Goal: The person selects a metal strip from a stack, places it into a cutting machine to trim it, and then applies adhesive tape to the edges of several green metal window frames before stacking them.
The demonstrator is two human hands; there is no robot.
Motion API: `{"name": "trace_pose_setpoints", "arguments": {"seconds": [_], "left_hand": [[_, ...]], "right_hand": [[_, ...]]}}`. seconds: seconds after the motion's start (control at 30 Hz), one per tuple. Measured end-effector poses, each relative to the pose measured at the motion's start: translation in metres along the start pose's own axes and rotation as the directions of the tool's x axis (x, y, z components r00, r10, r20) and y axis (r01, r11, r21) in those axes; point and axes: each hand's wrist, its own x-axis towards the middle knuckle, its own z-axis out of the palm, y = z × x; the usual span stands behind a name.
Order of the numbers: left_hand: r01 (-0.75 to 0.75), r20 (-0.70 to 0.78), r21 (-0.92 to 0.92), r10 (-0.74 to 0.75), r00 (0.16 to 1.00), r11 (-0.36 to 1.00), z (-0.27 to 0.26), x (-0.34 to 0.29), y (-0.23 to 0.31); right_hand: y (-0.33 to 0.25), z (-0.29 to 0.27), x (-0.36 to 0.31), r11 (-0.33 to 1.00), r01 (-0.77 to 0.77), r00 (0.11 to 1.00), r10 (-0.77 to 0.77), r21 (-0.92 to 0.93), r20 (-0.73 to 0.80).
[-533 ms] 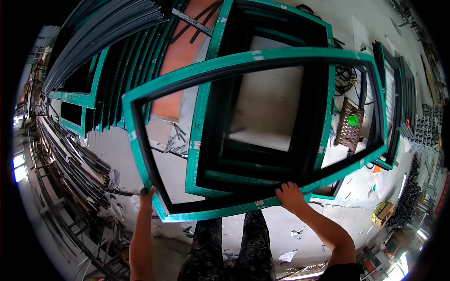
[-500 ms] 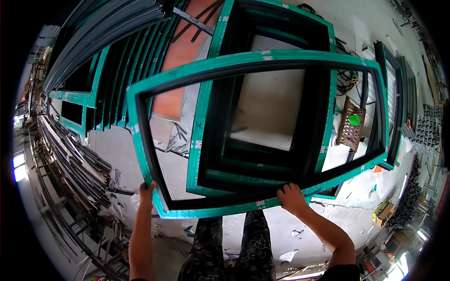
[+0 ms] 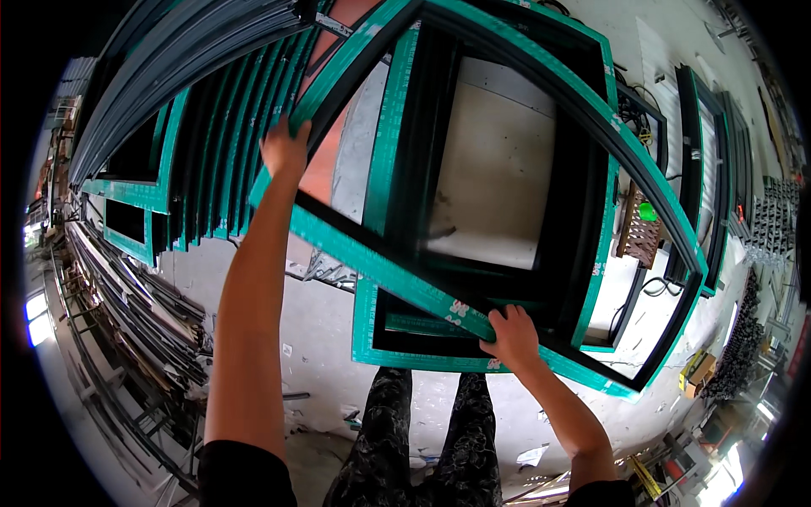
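Between my hands hangs a tilted rectangular window frame (image 3: 380,270), black inside with green film on its outer faces. My left hand (image 3: 285,150) is closed round its upper left side, near the left corner. Lower down, my right hand (image 3: 512,336) grips the near bar, fingers over the inner edge. Beneath it lies a stack of similar green-and-black frames (image 3: 384,160), partly hidden by the held frame. I cannot tell whether the held frame touches the stack.
Many green-and-black frames (image 3: 228,169) stand packed at the left, with dark profiles (image 3: 194,59) above them. More frames (image 3: 705,169) lean at the right. A brown woven stool (image 3: 635,232) with a green item stands there. Long bars (image 3: 127,304) lie along the lower left.
The held frame has turned clockwise, its left end swinging up and away. My left hand has moved far forward with it; my right hand has shifted slightly left and forward.
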Motion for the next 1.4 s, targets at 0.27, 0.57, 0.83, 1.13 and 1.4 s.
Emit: {"name": "trace_pose_setpoints", "arguments": {"seconds": [0.27, 0.57, 0.83, 1.13, 1.4], "left_hand": [[-0.395, -0.178, -0.005, 0.388, 0.904, 0.919, 0.015, -0.026, 0.039], [0.052, 0.325, -0.579, 0.172, 0.93, 0.813, -0.048, -0.251, 0.116], [0.71, 0.733, -0.653, -0.017, 0.68, 0.264, -0.016, -0.355, 0.159], [0.822, 0.818, -0.533, -0.127, 0.561, 0.2, 0.006, -0.35, 0.173], [0.812, 0.805, -0.522, -0.165, 0.57, 0.261, -0.013, -0.328, 0.201]], "right_hand": [[-0.035, -0.015, 0.077, 0.993, -0.111, 0.991, 0.114, 0.048, -0.065], [-0.071, -0.032, 0.156, 0.96, -0.208, 0.967, 0.231, 0.188, -0.111], [-0.031, -0.023, 0.039, 0.939, -0.056, 0.905, 0.191, 0.338, -0.381], [0.092, 0.078, -0.302, 0.776, -0.627, 0.779, 0.625, 0.066, 0.048], [0.135, 0.094, -0.308, 0.768, -0.633, 0.774, 0.632, 0.1, 0.043]]}}
